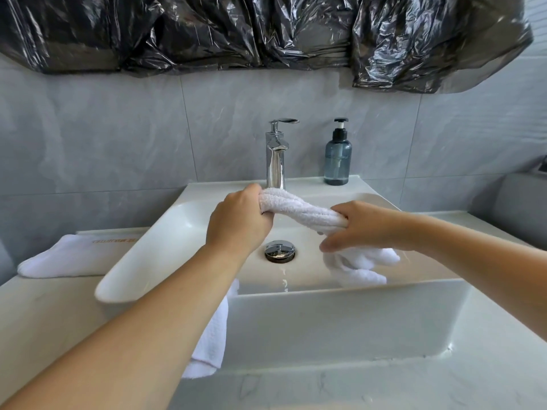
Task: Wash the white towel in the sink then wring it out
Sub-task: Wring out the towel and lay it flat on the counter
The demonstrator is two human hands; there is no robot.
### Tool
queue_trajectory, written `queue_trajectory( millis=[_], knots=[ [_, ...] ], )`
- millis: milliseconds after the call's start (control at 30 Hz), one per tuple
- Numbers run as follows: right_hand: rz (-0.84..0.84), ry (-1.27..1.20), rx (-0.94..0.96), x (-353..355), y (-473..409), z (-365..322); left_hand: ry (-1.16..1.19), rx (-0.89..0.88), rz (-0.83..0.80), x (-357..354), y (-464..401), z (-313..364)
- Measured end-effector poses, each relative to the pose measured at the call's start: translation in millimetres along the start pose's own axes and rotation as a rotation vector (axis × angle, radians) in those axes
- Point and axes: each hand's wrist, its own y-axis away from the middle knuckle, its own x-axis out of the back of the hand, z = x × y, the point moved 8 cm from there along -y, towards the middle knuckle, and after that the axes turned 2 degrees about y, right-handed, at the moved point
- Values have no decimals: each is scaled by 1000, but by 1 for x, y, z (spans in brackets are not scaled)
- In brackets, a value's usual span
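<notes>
Both hands, left [236, 220] and right [359, 226], grip the twisted towel [302, 210] above the sink [340, 318]; its loose end, draped over the front rim, may drip onto the surface [53, 315].

A pale marble counter [488, 365] carries the white sink [340, 321]. A folded white towel [74, 255] lies at its left. Another cloth [210, 341] hangs down the sink's front.

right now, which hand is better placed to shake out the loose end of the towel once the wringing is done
Right. The right hand grips the twisted white towel where its loose end spills into the sink; the left hand holds the far tip near the faucet.
</notes>
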Motion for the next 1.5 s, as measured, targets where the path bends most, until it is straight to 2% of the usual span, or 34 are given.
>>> queue_trajectory(
  millis=[100,200,233,300,367,433,500,567,633,767,833,900,1000,1100,1167,1267,1300,1367,1433,1500],
  knots=[
    [-115,-287,59,-5,6,-7,30,3,72,8,1,-2],
    [-75,-344,86,-7,7,-10,7,64,36,5,2,-11],
    [-28,-284,76,-6,6,-10,-18,82,5,4,3,-12],
    [42,-12,45,-2,6,-7,-138,79,-79,4,5,-11],
    [32,252,-24,0,9,0,-331,37,-203,8,8,0],
    [43,461,-47,2,10,6,-484,62,-386,13,12,13],
    [138,665,7,10,12,3,-579,126,-629,16,19,26],
    [189,733,25,16,15,-1,-657,133,-775,21,21,42],
    [131,656,-23,15,20,2,-655,82,-688,32,9,57],
    [30,231,-95,12,31,16,-511,-132,-207,49,-10,70],
    [-72,-21,-60,6,32,19,-408,-295,25,52,-4,77],
    [-156,-287,28,-1,28,14,-400,-475,184,55,2,86],
    [-216,-478,145,-9,22,-9,-490,-624,235,61,3,101],
    [-33,-406,217,-4,16,-29,-598,-724,227,66,-1,108],
    [117,-348,201,3,13,-30,-690,-754,214,67,-5,106],
    [239,-141,176,14,14,-28,-863,-833,170,59,-5,100],
    [210,-118,175,14,14,-28,-894,-863,166,56,-3,98],
    [16,-225,153,5,17,-25,-906,-910,171,53,-2,97],
    [-200,-495,154,-1,26,-26,-893,-934,173,52,-3,96],
    [-291,-754,180,4,28,-24,-882,-967,169,53,-5,94]
  ],
)
